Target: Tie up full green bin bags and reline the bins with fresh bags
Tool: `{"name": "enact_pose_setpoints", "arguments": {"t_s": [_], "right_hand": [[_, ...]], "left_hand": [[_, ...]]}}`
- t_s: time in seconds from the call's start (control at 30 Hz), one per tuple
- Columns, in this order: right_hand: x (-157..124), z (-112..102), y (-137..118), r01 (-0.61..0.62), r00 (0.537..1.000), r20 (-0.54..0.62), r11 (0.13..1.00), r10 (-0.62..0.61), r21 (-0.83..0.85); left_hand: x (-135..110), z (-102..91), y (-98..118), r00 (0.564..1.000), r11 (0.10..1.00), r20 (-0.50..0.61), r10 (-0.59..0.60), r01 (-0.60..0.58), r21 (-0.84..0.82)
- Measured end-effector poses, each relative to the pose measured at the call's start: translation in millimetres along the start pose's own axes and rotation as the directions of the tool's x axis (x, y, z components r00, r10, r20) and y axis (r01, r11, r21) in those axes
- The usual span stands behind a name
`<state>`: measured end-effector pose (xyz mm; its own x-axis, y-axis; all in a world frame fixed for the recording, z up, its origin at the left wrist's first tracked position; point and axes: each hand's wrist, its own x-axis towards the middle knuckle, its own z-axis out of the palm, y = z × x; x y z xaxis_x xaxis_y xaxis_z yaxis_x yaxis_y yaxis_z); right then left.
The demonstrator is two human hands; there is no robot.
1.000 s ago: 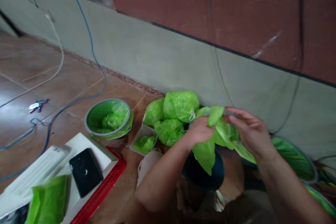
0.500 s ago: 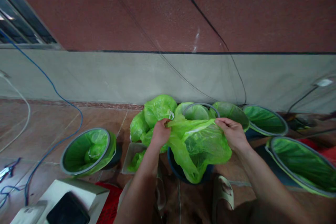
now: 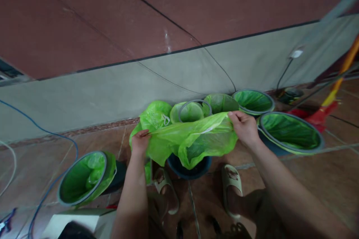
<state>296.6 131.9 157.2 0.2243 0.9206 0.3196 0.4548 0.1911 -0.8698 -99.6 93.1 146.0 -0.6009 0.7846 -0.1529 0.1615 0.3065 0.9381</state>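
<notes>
A thin green plastic bag (image 3: pixel 196 138) is stretched between my two hands. My left hand (image 3: pixel 140 142) pinches its left end, and my right hand (image 3: pixel 244 125) pinches the upper right edge, close to a white strip on the bag. Below hangs the loose part of the bag, over a dark blue bin (image 3: pixel 190 171) standing between my feet. The bag covers the back of that bin's rim. Just behind my left hand lies a full green bag (image 3: pixel 154 114) with a white tie. A grey ring (image 3: pixel 183 110) rests by a green-lined bin behind the stretched bag.
Green-lined bins stand at the right (image 3: pixel 291 132) and along the wall (image 3: pixel 254 101). Another lined bin (image 3: pixel 81 179) leans at the left, with a crumpled bag inside. A white box (image 3: pixel 78 220) is at lower left. A blue cable (image 3: pixel 42 125) crosses the floor; a red dustpan (image 3: pixel 319 117) sits far right.
My hands have moved farther apart, the left one outward, and the bag is now pulled wider and tauter. The view has turned to the right and tilted.
</notes>
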Motion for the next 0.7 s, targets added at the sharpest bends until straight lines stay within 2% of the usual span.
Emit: {"name": "enact_pose_setpoints", "arguments": {"t_s": [0.07, 0.13, 0.2, 0.23, 0.27, 0.3, 0.33, 0.37, 0.4, 0.43, 0.47, 0.5, 0.6, 0.7], "right_hand": [[3, -10, 7, 0.002, 0.996, -0.091, 1.000, -0.002, 0.004], [4, -18, 10, -0.002, 0.987, -0.159, 1.000, 0.005, 0.016], [1, -21, 7, -0.013, 0.983, -0.180, 0.999, 0.020, 0.040], [-2, -21, 3, -0.021, 0.986, -0.164, 0.998, 0.031, 0.063], [-6, -19, -3, -0.027, 0.991, -0.131, 0.995, 0.040, 0.094], [-11, -15, -9, -0.033, 0.996, -0.083, 0.991, 0.044, 0.131], [-15, -11, -16, -0.035, 0.999, -0.031, 0.985, 0.041, 0.170], [-20, -7, -23, -0.034, 0.999, 0.018, 0.978, 0.031, 0.207], [-23, -3, -30, -0.035, 0.998, 0.056, 0.970, 0.022, 0.240], [-26, 1, -35, -0.037, 0.997, 0.081, 0.963, 0.016, 0.267], [-29, 4, -40, -0.043, 0.995, 0.096, 0.956, 0.015, 0.291], [-30, 7, -45, -0.054, 0.994, 0.104, 0.948, 0.023, 0.313], [-32, 13, -52, -0.112, 0.990, 0.128, 0.910, 0.066, 0.400], [-32, 17, -54, -0.167, 0.981, 0.163, 0.871, 0.102, 0.462]], "left_hand": [[0, -2.6, 2, 0.999, 1.000, -0.053, -0.007, 0.008, 0.013], [-6, -2.5, 11, 0.984, 0.992, -0.173, 0.051, -0.030, 0.121], [-23, 5.9, 26, 0.945, 0.958, -0.263, 0.196, -0.128, 0.257], [-37, 14.2, 36, 0.922, 0.930, -0.266, 0.282, -0.194, 0.312], [-54, 25.1, 45, 0.903, 0.896, -0.175, 0.391, -0.331, 0.295], [-73, 38.2, 53, 0.873, 0.851, -0.034, 0.486, -0.464, 0.248], [-93, 52.6, 60, 0.813, 0.787, 0.152, 0.562, -0.582, 0.203], [-111, 67.6, 66, 0.733, 0.723, 0.320, 0.600, -0.668, 0.177], [-127, 82.3, 69, 0.656, 0.667, 0.444, 0.610, -0.728, 0.160], [-138, 95.8, 71, 0.599, 0.630, 0.531, 0.600, -0.762, 0.148], [-146, 107.6, 70, 0.585, 0.626, 0.574, 0.573, -0.765, 0.154], [-149, 117.4, 68, 0.591, 0.637, 0.603, 0.536, -0.752, 0.171], [-140, 135.2, 54, 0.652, 0.691, 0.608, 0.453, -0.687, 0.222], [-122, 143.2, 40, 0.691, 0.716, 0.576, 0.437, -0.655, 0.241]]}}
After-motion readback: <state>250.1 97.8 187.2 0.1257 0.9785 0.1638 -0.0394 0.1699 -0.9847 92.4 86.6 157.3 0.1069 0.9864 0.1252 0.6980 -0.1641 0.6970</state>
